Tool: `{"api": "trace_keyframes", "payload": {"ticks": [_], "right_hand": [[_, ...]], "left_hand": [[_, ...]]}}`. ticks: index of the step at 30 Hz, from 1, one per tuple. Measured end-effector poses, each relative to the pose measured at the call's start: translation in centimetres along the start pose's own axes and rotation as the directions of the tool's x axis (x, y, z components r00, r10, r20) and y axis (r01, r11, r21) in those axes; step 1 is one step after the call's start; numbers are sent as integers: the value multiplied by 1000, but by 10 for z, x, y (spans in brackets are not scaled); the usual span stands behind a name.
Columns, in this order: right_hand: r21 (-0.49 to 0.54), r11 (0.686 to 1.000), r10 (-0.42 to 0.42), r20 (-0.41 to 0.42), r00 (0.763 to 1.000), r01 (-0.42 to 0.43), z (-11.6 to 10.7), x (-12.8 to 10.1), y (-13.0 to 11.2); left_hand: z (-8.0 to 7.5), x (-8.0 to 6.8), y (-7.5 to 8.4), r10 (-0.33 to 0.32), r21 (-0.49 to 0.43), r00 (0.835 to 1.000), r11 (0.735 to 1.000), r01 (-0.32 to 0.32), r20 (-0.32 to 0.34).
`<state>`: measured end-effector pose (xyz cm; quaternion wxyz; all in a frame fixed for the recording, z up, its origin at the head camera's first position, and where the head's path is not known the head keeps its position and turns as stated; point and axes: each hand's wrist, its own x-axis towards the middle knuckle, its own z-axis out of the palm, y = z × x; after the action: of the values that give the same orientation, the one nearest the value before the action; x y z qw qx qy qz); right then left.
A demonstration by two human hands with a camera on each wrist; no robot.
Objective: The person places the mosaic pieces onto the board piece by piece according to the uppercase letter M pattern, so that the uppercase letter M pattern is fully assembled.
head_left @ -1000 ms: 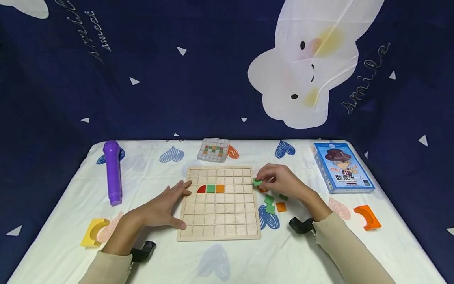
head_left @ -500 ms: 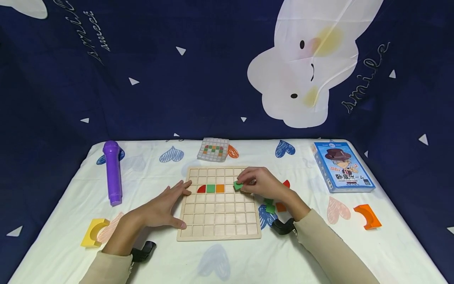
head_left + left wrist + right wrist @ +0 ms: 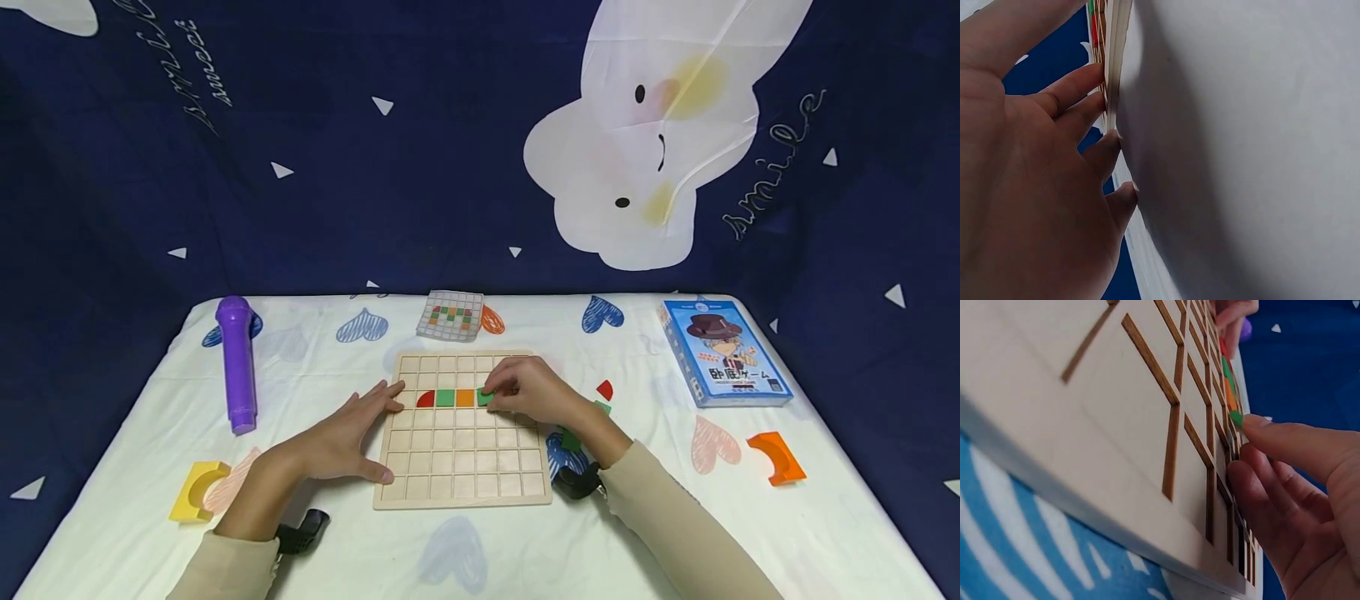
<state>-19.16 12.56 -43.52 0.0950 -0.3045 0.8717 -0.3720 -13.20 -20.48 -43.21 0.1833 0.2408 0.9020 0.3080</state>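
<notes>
My right hand (image 3: pixel 531 390) pinches a green square tile (image 3: pixel 483 398) between thumb and fingers, over the wooden grid board (image 3: pixel 465 485). In the right wrist view the tile (image 3: pixel 1235 418) sits at the thumb tip, close to the board's surface. Directly left of it, one row of the board holds a red quarter-round tile (image 3: pixel 426 400), a green square tile (image 3: pixel 446 398) and an orange square tile (image 3: pixel 466 398). My left hand (image 3: pixel 337 440) rests against the board's left edge with spread fingers; in the left wrist view its fingertips touch the board's side (image 3: pixel 1116 56).
Right of the board lie a loose red quarter-round tile (image 3: pixel 604 389) and green tiles (image 3: pixel 571 439), partly hidden by my right arm. A pattern card (image 3: pixel 450 317) lies behind the board. Around stand a purple microphone (image 3: pixel 237 367), yellow arch block (image 3: pixel 197 493), orange arch block (image 3: pixel 782 460) and blue box (image 3: pixel 726 354).
My right hand has carried the green tile leftward from beside the board to the spot next to the orange tile. The left hand has stayed in place.
</notes>
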Motion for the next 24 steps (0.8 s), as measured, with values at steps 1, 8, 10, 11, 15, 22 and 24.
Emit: {"api": "trace_keyframes", "payload": {"ticks": [1,8,10,11,15,22,24], "right_hand": [[-1,1000,-5,3,1000,5,0,0,-1],[-21,1000,9,15,1000,-8,3,2,-1],[-33,999,15,14,1000,-14,3,3,-2],[-38,999,18,14,1000,-17,4,3,-2],[-50,998,24,6,1000,-23,5,4,-2],[-66,997,30,0,1000,-30,6,3,-2],[-71,997,31,-1,1000,-30,6,4,-2]], "left_hand": [[0,0,0,-1,0,1000,1000,1,0],[0,0,0,-5,-7,1000,1000,5,1],[0,0,0,-4,-7,1000,1000,4,2],[0,0,0,-5,-6,1000,1000,5,2],[0,1,0,-3,-6,1000,1000,3,1],[-1,2,0,-3,-4,1000,1000,3,3],[-1,2,0,-5,-4,1000,1000,5,4]]}}
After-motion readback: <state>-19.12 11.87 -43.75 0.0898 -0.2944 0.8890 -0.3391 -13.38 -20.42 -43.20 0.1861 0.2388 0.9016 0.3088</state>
